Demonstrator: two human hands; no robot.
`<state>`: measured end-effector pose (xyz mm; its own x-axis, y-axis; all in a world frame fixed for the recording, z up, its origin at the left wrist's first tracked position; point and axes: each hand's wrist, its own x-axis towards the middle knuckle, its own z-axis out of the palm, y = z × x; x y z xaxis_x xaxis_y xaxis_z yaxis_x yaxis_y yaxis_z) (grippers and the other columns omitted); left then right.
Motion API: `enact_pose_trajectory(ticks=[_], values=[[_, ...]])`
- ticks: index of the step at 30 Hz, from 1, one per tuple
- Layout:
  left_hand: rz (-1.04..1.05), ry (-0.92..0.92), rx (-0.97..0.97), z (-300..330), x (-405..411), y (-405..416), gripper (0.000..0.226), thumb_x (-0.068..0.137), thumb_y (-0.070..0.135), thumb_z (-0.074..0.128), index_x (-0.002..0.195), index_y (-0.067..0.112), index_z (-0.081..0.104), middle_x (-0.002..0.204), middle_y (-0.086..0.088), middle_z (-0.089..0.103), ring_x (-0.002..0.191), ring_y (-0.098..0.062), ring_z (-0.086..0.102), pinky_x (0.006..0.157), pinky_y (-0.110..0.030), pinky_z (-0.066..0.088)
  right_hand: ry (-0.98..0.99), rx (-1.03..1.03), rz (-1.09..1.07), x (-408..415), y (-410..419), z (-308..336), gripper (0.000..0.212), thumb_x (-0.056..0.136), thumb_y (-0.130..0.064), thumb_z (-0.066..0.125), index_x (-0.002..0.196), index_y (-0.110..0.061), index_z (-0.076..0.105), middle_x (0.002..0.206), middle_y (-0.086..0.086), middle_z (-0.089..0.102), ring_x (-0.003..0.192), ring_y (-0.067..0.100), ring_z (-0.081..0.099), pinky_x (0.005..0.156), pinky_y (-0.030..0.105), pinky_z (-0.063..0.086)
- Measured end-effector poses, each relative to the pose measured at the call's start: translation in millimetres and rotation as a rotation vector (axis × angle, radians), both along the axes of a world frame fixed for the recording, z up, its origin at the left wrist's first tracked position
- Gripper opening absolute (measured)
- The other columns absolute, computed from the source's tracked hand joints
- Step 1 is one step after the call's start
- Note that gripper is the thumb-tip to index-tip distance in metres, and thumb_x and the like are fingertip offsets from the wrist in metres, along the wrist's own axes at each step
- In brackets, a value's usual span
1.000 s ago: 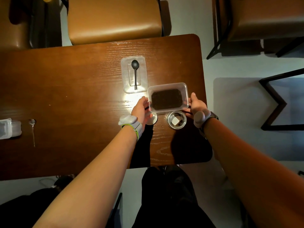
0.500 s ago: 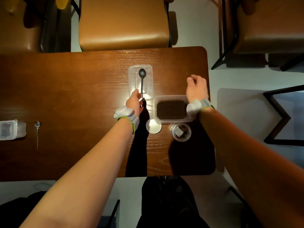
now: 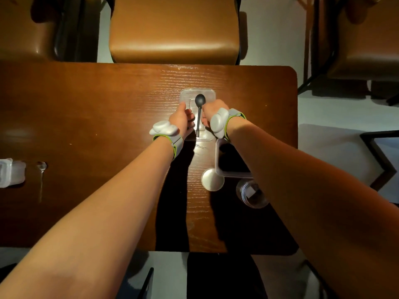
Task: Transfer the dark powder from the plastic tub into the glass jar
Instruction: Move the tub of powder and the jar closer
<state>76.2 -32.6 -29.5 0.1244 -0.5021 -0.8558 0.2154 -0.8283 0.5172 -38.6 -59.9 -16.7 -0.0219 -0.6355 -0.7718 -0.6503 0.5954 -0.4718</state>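
A black spoon lies on a clear plastic lid at the middle of the table. My right hand closes its fingertips on the spoon's handle from the right. My left hand rests on the lid's left edge, thumb along the rim and fingers curled on top. The plastic tub of dark powder sits nearer me, mostly hidden under my right forearm. The glass jar stands open just in front of the tub, partly covered by that arm.
A round white jar lid lies left of the jar. At the table's left edge sit a small clear container and a metal spoon. Brown chairs stand beyond the far edge.
My right hand has come from beyond the tub's far right corner over to the spoon handle. My left hand has shifted to the lid's left edge. The tub stays on the table.
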Motion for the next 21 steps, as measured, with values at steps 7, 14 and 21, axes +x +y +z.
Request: enact_pose_trajectory(ticks=[7, 14, 21], values=[[-0.080, 0.022, 0.016, -13, -1, 2, 0.049, 0.111, 0.054, 0.032, 0.108, 0.014, 0.059, 0.096, -0.002, 0.062, 0.081, -0.018, 0.054, 0.080, -0.030, 0.044, -0.063, 0.027, -0.074, 3, -1, -5, 0.040, 0.104, 0.002, 0.043, 0.066, -0.010, 0.040, 0.054, 0.012, 0.054, 0.043, 0.010, 0.052, 0.035, 0.013, 0.031], [0.015, 0.074, -0.041, -7, -3, 1, 0.051, 0.111, 0.053, 0.034, 0.082, 0.017, 0.055, 0.078, -0.001, 0.053, 0.069, -0.018, 0.048, 0.065, -0.029, 0.044, -0.175, -0.070, -0.391, 14, 11, -12, 0.007, 0.097, -0.003, 0.060, 0.097, -0.003, 0.067, 0.085, 0.017, 0.061, 0.075, 0.021, 0.054, 0.047, 0.017, 0.044], [0.062, 0.105, -0.131, 23, -8, 19, 0.047, 0.112, 0.048, 0.037, 0.091, 0.014, 0.060, 0.074, 0.000, 0.054, 0.060, -0.014, 0.051, 0.054, -0.024, 0.051, -0.202, -0.137, -0.459, -4, 34, 22, 0.010, 0.088, -0.003, 0.074, 0.092, 0.007, 0.073, 0.064, 0.001, 0.065, 0.043, 0.010, 0.058, 0.035, 0.012, 0.039]])
